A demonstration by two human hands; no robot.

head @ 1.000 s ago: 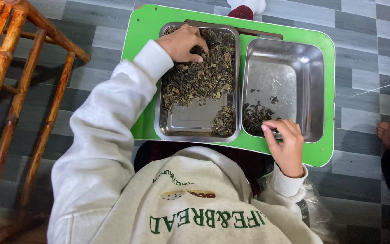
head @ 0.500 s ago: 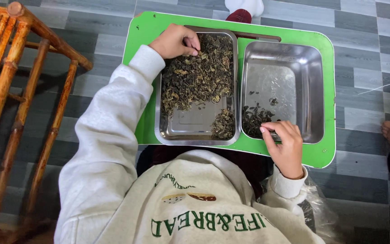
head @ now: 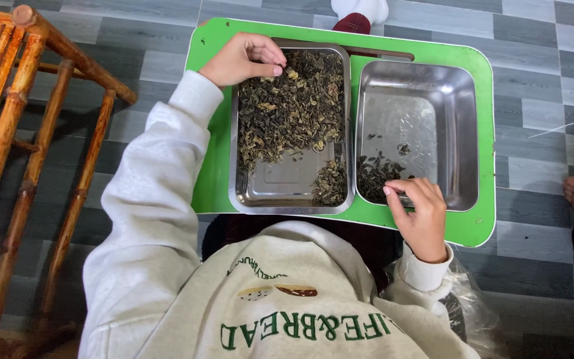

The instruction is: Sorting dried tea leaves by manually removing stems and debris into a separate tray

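Grey floor tiles (head: 539, 100) surround our green lap tray (head: 210, 166), which carries two steel pans. Our left hand (head: 244, 58), at eleven o'clock, curls its fingertips into the dried leaves (head: 290, 106) heaped in the left pan (head: 287, 189) — whether it pinches any, we cannot tell. Our right hand (head: 420, 216), at four o'clock, rests half-curled on the right pan (head: 460, 133) rim, touching the small sorted pile (head: 375, 174). Best to pick lightly, low over the pans; the wooden chair (head: 28, 119) crowds nine o'clock, while twelve stays roomier.

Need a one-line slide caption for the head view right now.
Left hand picks at dried leaves in one steel tray; right hand rests at the emptier tray.
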